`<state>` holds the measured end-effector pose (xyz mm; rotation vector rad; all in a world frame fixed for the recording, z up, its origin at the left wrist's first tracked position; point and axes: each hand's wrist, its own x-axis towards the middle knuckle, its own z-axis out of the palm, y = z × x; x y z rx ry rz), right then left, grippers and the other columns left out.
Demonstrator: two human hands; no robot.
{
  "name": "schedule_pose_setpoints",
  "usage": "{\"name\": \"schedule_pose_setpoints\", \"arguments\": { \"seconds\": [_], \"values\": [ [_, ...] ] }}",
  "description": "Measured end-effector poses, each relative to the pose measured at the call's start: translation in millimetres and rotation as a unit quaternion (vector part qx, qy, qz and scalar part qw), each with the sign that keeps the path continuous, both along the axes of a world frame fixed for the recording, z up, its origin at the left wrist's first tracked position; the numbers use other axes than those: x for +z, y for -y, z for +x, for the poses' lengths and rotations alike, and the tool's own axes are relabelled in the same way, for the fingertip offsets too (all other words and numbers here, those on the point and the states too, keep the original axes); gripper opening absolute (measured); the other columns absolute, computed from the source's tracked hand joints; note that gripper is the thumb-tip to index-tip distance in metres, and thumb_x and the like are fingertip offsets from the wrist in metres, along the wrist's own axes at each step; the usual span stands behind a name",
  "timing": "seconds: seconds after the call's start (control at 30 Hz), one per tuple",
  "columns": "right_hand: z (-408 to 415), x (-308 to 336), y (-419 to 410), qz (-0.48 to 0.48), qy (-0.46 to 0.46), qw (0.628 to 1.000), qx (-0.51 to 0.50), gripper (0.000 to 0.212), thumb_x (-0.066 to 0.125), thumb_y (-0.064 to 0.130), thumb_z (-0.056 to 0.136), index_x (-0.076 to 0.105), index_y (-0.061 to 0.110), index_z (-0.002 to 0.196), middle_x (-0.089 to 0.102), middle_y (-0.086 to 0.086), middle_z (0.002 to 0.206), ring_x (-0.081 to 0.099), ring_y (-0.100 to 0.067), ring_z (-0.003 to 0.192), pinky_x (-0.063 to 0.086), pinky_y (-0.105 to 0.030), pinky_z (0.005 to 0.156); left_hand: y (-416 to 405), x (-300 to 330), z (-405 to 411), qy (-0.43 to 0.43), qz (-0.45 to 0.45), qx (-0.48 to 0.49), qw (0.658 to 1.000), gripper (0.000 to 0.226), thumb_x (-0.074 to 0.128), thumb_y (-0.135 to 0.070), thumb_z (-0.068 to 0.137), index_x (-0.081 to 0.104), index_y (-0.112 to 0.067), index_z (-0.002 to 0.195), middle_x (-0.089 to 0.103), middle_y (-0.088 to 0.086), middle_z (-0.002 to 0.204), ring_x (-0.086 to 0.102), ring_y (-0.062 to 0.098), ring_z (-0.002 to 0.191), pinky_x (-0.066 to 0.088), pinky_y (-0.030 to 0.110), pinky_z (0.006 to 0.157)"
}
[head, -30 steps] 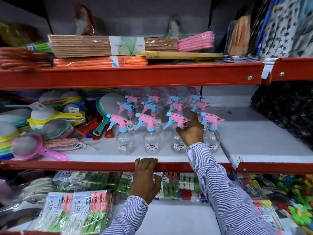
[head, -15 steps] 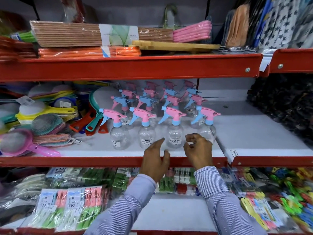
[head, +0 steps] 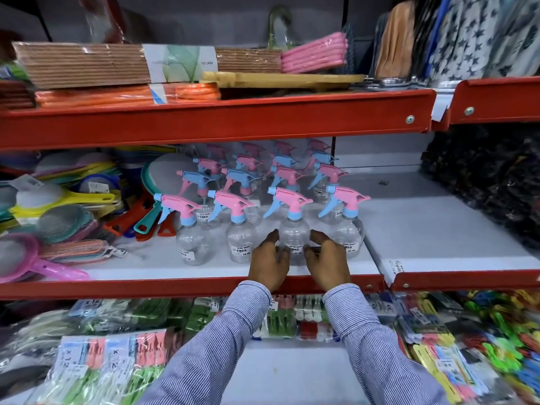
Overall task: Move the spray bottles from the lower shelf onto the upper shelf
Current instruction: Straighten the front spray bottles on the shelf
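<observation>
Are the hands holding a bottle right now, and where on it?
Left hand and right hand cup the third front-row spray bottle at its lower body; a firm grip cannot be told.

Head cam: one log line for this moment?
phase: reach | left hand: open beside bottle | right hand: open beside bottle | bottle: standing on shelf, not lifted

Likely shop, red shelves point(head: 216, 124), price-labelled spray bottles point(head: 293, 229)
</observation>
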<state>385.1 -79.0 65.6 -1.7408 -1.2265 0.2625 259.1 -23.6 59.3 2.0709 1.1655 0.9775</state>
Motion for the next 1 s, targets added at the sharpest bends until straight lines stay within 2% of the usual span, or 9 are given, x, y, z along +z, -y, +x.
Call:
{"name": "schedule_pose_setpoints", "arguments": {
  "seconds": [0.13, 0.2, 0.27, 0.43, 0.53, 0.67, 0.77, 0.87, 1.0],
  "values": [
    [-1, 0, 0, 0.003, -0.005, 1.0, -0.002, 0.033, 0.06, 0.007, 0.088, 0.062, 0.005, 0.12, 0.07, -0.012, 0.116, 0.07, -0.027, 0.095, 0.048, -0.022, 0.088, -1, 0, 0, -0.001, -0.01, -0.007, 1.0, 0.038, 0.056, -0.011, 0.092, 0.053, -0.014, 0.13, 0.072, 0.003, 0.105, 0.066, 0.016, 0.088, 0.041, 0.002, 0.069],
    [-1, 0, 2, 0.006, -0.003, 1.0, -0.009, 0.032, 0.062, 0.009, 0.086, 0.062, 0.005, 0.118, 0.071, -0.013, 0.115, 0.07, -0.029, 0.094, 0.052, -0.028, 0.089, 1, 0, -2, 0.0, -0.02, -0.008, 1.0, 0.043, 0.058, -0.018, 0.092, 0.051, -0.012, 0.134, 0.07, 0.007, 0.118, 0.066, 0.022, 0.104, 0.051, 0.021, 0.087],
    [-4, 0, 6, 0.03, -0.006, 0.999, -0.041, 0.029, 0.065, 0.011, 0.084, 0.065, 0.007, 0.113, 0.072, -0.011, 0.11, 0.071, -0.027, 0.087, 0.055, -0.031, 0.085, 9, 2, -10, 0.027, -0.004, 0.003, 1.0, 0.047, 0.062, -0.02, 0.09, 0.053, -0.008, 0.133, 0.067, 0.009, 0.124, 0.066, 0.023, 0.108, 0.053, 0.034, 0.093],
    [-40, 4, 20, 0.137, -0.001, 0.989, -0.063, 0.016, 0.067, 0.007, 0.079, 0.069, 0.017, 0.091, 0.071, 0.001, 0.087, 0.064, -0.006, 0.062, 0.05, -0.01, 0.06, 32, 4, -57, 0.172, 0.103, 0.129, 0.971, 0.019, 0.067, -0.01, 0.079, 0.069, -0.02, 0.094, 0.073, -0.003, 0.089, 0.068, 0.008, 0.078, 0.055, 0.02, 0.074],
    [-72, 0, 5, 0.106, -0.008, 0.994, 0.004, 0.023, 0.064, 0.007, 0.081, 0.069, 0.014, 0.103, 0.072, 0.0, 0.099, 0.066, -0.008, 0.071, 0.05, -0.007, 0.066, 13, -1, -84, 0.158, 0.087, 0.183, 0.966, 0.028, 0.067, -0.018, 0.077, 0.061, -0.019, 0.104, 0.067, 0.001, 0.101, 0.065, 0.019, 0.086, 0.054, 0.032, 0.079],
    [-95, -3, -25, 0.032, 0.01, 0.999, 0.036, 0.043, 0.064, 0.015, 0.084, 0.058, 0.007, 0.126, 0.066, -0.009, 0.125, 0.067, -0.023, 0.105, 0.055, -0.032, 0.093, -5, -4, -96, 0.085, 0.043, 0.129, 0.987, 0.049, 0.068, -0.02, 0.081, 0.052, -0.007, 0.127, 0.064, 0.015, 0.12, 0.063, 0.03, 0.105, 0.051, 0.037, 0.091],
    [-101, 0, -33, 0.012, 0.002, 0.999, 0.044, 0.035, 0.064, 0.013, 0.086, 0.06, 0.006, 0.12, 0.07, -0.01, 0.117, 0.069, -0.021, 0.097, 0.051, -0.021, 0.084, -13, 0, -96, 0.072, 0.034, 0.097, 0.992, 0.041, 0.069, -0.011, 0.082, 0.058, -0.008, 0.121, 0.071, 0.012, 0.111, 0.066, 0.021, 0.095, 0.048, 0.022, 0.078],
    [-102, 2, -36, 0.021, -0.001, 0.999, 0.039, 0.031, 0.065, 0.008, 0.084, 0.063, 0.008, 0.115, 0.073, -0.009, 0.108, 0.071, -0.022, 0.089, 0.05, -0.016, 0.074, -17, 2, -97, 0.079, 0.006, 0.088, 0.993, 0.038, 0.069, -0.015, 0.081, 0.061, -0.011, 0.118, 0.073, 0.009, 0.106, 0.069, 0.024, 0.095, 0.057, 0.032, 0.079],
    [-102, -1, -39, 0.03, -0.004, 0.999, 0.039, 0.033, 0.064, 0.005, 0.083, 0.064, 0.015, 0.114, 0.074, -0.005, 0.106, 0.071, -0.02, 0.093, 0.054, -0.023, 0.082, -24, -4, -100, 0.08, 0.017, 0.079, 0.993, 0.042, 0.066, -0.02, 0.081, 0.058, -0.014, 0.122, 0.073, 0.009, 0.108, 0.069, 0.024, 0.098, 0.058, 0.041, 0.084]
  ]
}}
